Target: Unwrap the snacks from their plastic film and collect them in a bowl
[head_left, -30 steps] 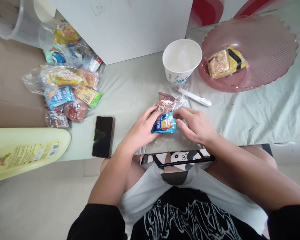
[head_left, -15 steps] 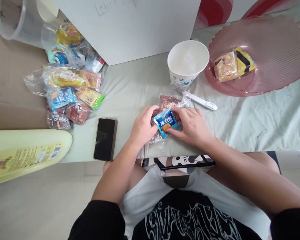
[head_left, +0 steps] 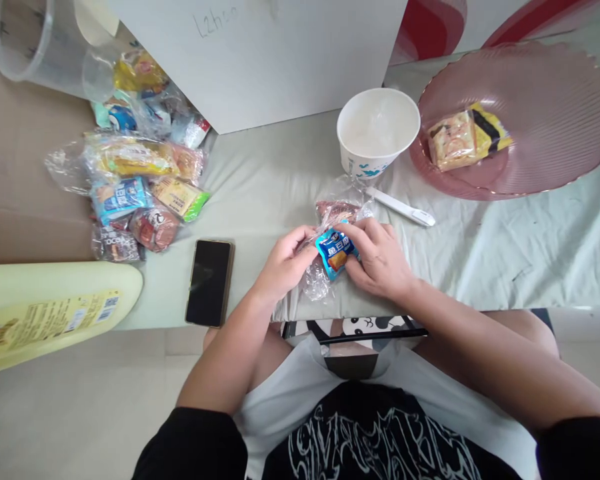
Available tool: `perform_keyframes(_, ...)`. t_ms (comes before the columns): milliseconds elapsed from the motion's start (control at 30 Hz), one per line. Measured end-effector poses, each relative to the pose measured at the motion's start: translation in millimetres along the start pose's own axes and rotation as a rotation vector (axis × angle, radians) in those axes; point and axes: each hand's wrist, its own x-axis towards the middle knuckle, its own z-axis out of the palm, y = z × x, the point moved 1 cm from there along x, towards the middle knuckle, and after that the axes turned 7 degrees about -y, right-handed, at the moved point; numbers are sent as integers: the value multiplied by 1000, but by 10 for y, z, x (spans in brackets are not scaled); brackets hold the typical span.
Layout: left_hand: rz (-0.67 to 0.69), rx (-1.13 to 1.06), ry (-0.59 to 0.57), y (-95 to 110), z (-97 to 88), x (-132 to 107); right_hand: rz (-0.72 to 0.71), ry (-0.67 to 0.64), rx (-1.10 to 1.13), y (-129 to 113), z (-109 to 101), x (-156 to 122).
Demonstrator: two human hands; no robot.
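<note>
Head view: right fingers [head_left: 356, 235] hold the blue packet [head_left: 335, 253], turned since earlier

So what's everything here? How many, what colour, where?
Held packet: 1, blue, between the hands
Wrapped packet: 1, brown, beyond it
Paper bowl: 1, white, upper centre
Slim tool: 1, white, near bowl
Ridged bowl: 1, pink, upper right
Other packets: 2, pale and yellow, in ridged bowl
Snack pile: several, mixed, left
Phone: 1, black, left
Container: 1, pale yellow, left
Tub: 1, clear, upper left
Box: 1, white, top
Tablecloth: 1, pale green, underneath
Panda print: 1, mixed, above lap
Shirt: 1, black, bottom
Hands: 2, bare, centre
</note>
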Motion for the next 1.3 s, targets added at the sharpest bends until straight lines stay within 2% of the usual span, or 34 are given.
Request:
perform_keyframes(133, -142, -402, 6, 49, 7, -3, -62, -21, -42, 5, 34, -10)
perform_keyframes(333, -158, -610, 48, 98, -25, 51, -58, 29, -44, 4, 35, -37)
perform_keyframes(500, -170, -565, 100, 121, -42, 47, -77, -17, -10, -83, 47, -54)
perform_keyframes(633, -149, -516, 93, 106, -18, 49, -6, -17, 16, -83, 57, -34)
perform_keyframes(800, -69, -270, 145, 19, 15, 69, 3, 14, 62, -20, 20, -4)
perform_keyframes(933, -84, -149, 105, -53, 12, 82, -24, -16, 56, -2, -2, -7)
perform_keyframes(1100, -81, -287, 114, -47, 1, 90, -30, -41, 50, -18, 2, -6)
perform_keyframes(1200, -120, -367, 119, 11, 7, 79, -18, -7, 51, -34, 7, -1)
perform_keyframes(1300, -125, -415, 75, 68, 17, 61, 4, 22, 93, -23, -2, 9)
